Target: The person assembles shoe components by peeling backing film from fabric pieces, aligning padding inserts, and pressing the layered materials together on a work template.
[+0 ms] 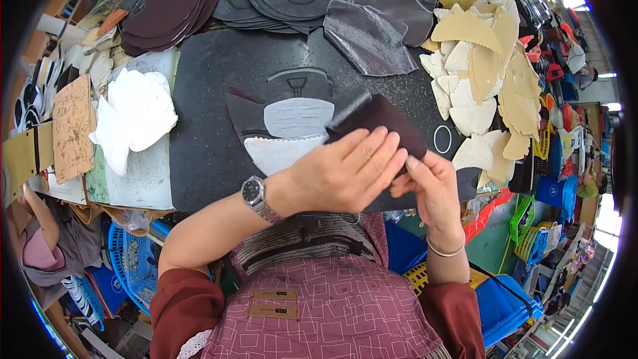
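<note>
A dark leather shoe-upper piece [389,114] lies before me, its right end lifted and folded over. My right hand [435,193] pinches that raised end between thumb and fingers. Across the near edge of the leather rests my left hand [335,171], its fingers stretched out side by side and gripping nothing visible. To the left the piece's black underside shows, with a light grey oval patch [298,118] and a white zigzag-edged lining piece [282,152] near my left wrist. My palms and fingers hide part of the near edge.
The work sits on a black mat [212,119]. Behind it are stacks of brown pieces [169,16], black patched pieces [292,3] and shiny leather sheets [372,33]. Beige toothed pieces [485,60] pile up at right, white pieces [136,113] at left. A white ring [442,127] lies near my right hand.
</note>
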A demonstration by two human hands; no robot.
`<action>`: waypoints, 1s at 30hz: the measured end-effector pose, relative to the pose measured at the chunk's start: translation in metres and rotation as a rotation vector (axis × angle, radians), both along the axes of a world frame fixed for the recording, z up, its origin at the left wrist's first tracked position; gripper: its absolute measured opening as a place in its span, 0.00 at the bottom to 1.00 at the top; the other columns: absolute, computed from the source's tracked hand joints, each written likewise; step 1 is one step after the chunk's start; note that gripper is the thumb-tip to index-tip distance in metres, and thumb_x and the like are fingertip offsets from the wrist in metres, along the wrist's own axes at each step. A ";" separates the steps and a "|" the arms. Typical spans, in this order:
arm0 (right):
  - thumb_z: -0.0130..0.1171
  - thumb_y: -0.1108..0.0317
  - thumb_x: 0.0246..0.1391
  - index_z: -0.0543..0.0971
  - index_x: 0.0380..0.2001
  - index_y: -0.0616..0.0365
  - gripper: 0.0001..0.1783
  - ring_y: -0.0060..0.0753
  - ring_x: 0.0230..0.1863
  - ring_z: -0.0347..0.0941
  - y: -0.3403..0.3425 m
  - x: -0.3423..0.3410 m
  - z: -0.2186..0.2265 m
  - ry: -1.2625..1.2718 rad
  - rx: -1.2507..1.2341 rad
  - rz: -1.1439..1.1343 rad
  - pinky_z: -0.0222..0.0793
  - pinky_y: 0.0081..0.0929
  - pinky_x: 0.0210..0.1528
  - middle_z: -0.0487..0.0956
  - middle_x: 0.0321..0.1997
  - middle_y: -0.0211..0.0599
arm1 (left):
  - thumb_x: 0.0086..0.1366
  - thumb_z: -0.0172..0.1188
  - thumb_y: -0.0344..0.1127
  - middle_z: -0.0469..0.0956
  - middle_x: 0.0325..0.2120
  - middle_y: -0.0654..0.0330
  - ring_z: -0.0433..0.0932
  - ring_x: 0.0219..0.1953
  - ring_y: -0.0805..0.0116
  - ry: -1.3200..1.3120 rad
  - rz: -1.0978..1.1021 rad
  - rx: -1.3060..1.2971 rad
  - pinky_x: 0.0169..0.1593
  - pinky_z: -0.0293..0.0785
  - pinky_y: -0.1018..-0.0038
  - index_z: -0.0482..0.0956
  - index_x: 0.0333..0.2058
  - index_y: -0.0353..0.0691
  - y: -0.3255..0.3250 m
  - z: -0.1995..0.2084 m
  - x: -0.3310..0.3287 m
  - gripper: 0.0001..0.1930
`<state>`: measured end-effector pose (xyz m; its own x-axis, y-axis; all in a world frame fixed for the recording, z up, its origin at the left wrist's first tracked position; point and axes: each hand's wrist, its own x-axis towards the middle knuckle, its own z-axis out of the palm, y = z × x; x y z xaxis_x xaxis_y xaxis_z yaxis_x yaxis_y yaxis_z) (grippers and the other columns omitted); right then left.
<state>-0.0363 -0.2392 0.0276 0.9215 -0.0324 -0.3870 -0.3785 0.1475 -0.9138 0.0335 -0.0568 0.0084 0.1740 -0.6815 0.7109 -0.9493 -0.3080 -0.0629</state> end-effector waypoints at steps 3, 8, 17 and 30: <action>0.52 0.68 0.54 0.75 0.34 0.69 0.12 0.31 0.24 0.76 -0.008 -0.019 0.021 0.039 0.076 0.042 0.74 0.22 0.26 0.78 0.24 0.44 | 0.50 0.52 0.31 0.76 0.38 0.51 0.77 0.39 0.61 0.145 -0.034 -0.071 0.40 0.75 0.73 0.77 0.38 0.34 -0.002 0.001 -0.014 0.15; 0.58 0.69 0.49 0.77 0.21 0.69 0.11 0.26 0.19 0.75 0.000 -0.038 0.042 -0.233 0.004 0.049 0.69 0.18 0.20 0.79 0.20 0.43 | 0.49 0.63 0.35 0.75 0.41 0.53 0.77 0.37 0.59 0.991 -0.324 -0.336 0.39 0.74 0.72 0.72 0.46 0.36 0.000 0.018 -0.049 0.23; 0.67 0.67 0.43 0.74 0.15 0.64 0.14 0.18 0.17 0.72 0.065 0.002 -0.017 -0.015 -0.268 0.035 0.67 0.15 0.19 0.76 0.15 0.36 | 0.57 0.55 0.26 0.78 0.28 0.62 0.76 0.27 0.78 1.787 0.185 -0.337 0.34 0.72 0.82 0.77 0.38 0.32 0.043 0.004 -0.045 0.10; 0.65 0.69 0.41 0.73 0.18 0.64 0.12 0.15 0.18 0.69 0.064 0.011 -0.018 -0.330 -0.423 0.549 0.61 0.18 0.19 0.75 0.15 0.34 | 0.57 0.58 0.28 0.77 0.39 0.59 0.74 0.34 0.81 1.609 0.040 -0.166 0.36 0.72 0.82 0.67 0.52 0.35 0.065 -0.016 -0.041 0.22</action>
<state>-0.0255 -0.1751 0.0092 0.9139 0.3791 -0.1453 0.0059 -0.3703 -0.9289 -0.0072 0.0085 -0.0073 0.7878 -0.5965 -0.1537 0.0122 -0.2342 0.9721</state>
